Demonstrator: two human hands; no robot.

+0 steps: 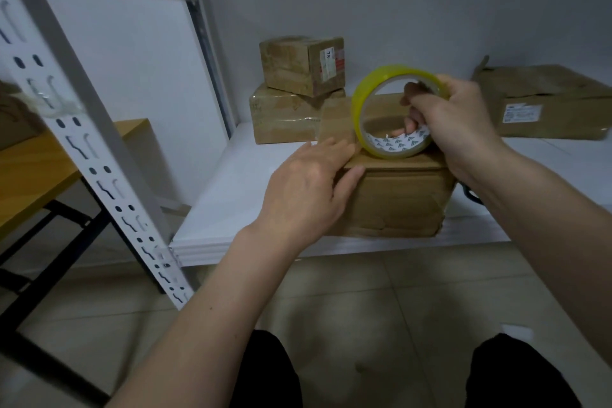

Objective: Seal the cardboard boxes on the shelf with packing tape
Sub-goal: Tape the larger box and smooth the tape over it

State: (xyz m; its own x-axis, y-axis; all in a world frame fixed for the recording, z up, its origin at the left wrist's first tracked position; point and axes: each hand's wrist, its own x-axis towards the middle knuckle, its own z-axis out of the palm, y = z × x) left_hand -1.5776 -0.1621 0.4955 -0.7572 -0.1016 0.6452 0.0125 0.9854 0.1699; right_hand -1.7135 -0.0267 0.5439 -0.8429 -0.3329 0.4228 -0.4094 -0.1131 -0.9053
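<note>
A brown cardboard box (397,202) stands at the front edge of the white shelf (225,209). My right hand (460,129) grips a yellowish roll of packing tape (361,99), fingers through its core, and holds it upright on the box's top. My left hand (308,189) rests on the box's top left corner, fingers flat on the lid and thumb down the front face. One flap (334,122) of the box stands up behind my left fingers.
Two taped boxes are stacked at the back, a small one (298,66) on a larger one (281,119). A flat brown parcel (546,103) lies at the right. A white slotted upright (82,142) crosses the left; a wooden table (39,172) stands beyond it.
</note>
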